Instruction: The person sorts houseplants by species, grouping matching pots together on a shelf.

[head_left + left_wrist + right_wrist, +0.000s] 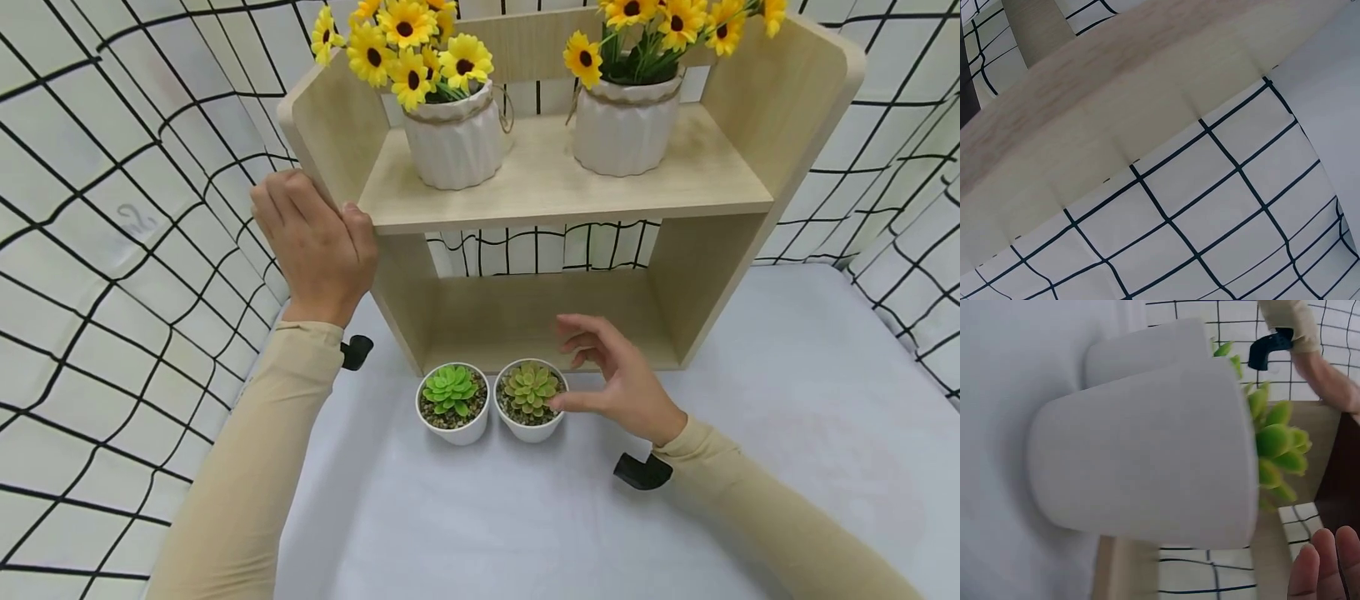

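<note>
My left hand [318, 242] holds the left side panel of a two-tier wooden shelf [562, 212], its thumb by the front edge. In the left wrist view, only the pale wood panel [1116, 119] shows large; the hand itself is out of that picture. My right hand [618, 379] hovers beside the right potted succulent [531, 425], fingers spread from the thumb and holding nothing. From the right wrist, its fingertips [1305, 569] appear apart from the white pot [1147, 456]. A brighter green potted succulent [453, 429] stands just left of the other, before the lower shelf.
Two white pots of yellow sunflowers, a left one [453, 146] and a right one [626, 125], stand on the upper shelf. Black-lined grid fabric [112, 250] surrounds the scene. A white cloth [465, 525] covers the table.
</note>
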### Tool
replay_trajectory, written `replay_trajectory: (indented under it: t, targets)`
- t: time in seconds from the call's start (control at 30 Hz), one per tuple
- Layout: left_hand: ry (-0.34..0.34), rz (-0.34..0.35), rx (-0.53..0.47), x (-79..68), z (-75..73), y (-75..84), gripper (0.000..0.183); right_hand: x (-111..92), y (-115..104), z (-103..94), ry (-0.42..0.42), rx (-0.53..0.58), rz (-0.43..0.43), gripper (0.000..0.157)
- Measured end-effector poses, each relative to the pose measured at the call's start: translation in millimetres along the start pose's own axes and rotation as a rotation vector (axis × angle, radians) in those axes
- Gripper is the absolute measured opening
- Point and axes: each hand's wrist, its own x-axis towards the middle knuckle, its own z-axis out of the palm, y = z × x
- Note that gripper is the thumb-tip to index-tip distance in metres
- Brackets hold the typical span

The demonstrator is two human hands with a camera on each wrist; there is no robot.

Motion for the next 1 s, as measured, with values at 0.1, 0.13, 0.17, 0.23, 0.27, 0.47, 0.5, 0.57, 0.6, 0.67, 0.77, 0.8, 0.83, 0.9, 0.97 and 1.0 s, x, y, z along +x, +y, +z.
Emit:
replay_trajectory:
  t: [0.1, 0.13, 0.17, 0.23, 0.27, 0.47, 0.5, 0.57, 0.6, 0.67, 0.77, 0.8, 0.83, 0.9, 0.97, 1.0]
  targets:
    - [-0.001, 0.001, -0.004, 0.5, 0.5, -0.1, 0.043, -6.4, 12.2, 0.6, 0.007, -0.008, 0.047, 0.095]
    - [-0.001, 0.001, -0.004, 0.6, 0.7, -0.1, 0.043, -8.3, 15.7, 1.1, 0.006, -0.013, 0.06, 0.096]
    - [-0.002, 0.001, -0.004, 0.5, 0.9, -0.1, 0.043, -9.9, 19.0, 1.5, 0.005, -0.019, 0.07, 0.096]
    - [-0.004, 0.001, -0.005, 0.3, 1.4, -0.1, 0.043, -12.7, 24.9, 2.3, 0.006, -0.034, 0.086, 0.098]
    - [-0.006, 0.001, -0.004, 0.3, 1.6, -0.1, 0.043, -13.8, 27.0, 2.7, 0.006, -0.043, 0.095, 0.098]
    - [0.0, -0.001, 0.005, 0.3, 1.7, -0.2, 0.043, -18.6, 39.4, 4.3, -0.009, -0.077, 0.15, 0.099]
    - [0.004, -0.002, 0.005, 0.6, 1.6, -0.2, 0.043, -19.0, 41.3, 4.9, -0.012, -0.081, 0.159, 0.1]
    - [0.012, -0.003, 0.003, 0.5, 2.7, -0.1, 0.043, -20.1, 45.2, 5.3, -0.016, -0.097, 0.173, 0.1]
    - [0.016, -0.003, 0.002, 0.6, 3.2, 0.1, 0.043, -20.4, 46.5, 5.9, -0.017, -0.104, 0.176, 0.1]
    - [0.018, -0.002, -0.002, 1.0, 4.1, 0.5, 0.043, -21.4, 49.3, 7.2, -0.02, -0.121, 0.18, 0.099]
    - [0.018, -0.003, -0.004, 0.9, 5.2, 1.2, 0.043, -22.8, 50.7, 9.8, -0.031, -0.143, 0.181, 0.098]
    - [0.017, -0.005, -0.002, 0.7, 5.3, 1.3, 0.043, -23.3, 50.4, 10.8, -0.038, -0.152, 0.185, 0.098]
    - [0.017, -0.008, -0.001, 0.4, 5.5, 1.3, 0.043, -23.8, 50.7, 11.7, -0.046, -0.161, 0.186, 0.098]
    - [0.017, -0.014, 0.005, -0.3, 5.8, 1.0, 0.042, -24.5, 50.2, 13.3, -0.06, -0.172, 0.198, 0.098]
    - [0.018, -0.02, 0.009, -1.2, 6.0, 0.4, 0.042, -25.0, 50.9, 15.0, -0.065, -0.175, 0.201, 0.096]
    - [0.02, -0.023, 0.008, -1.7, 6.1, -0.1, 0.041, -25.2, 51.5, 16.1, -0.064, -0.173, 0.203, 0.095]
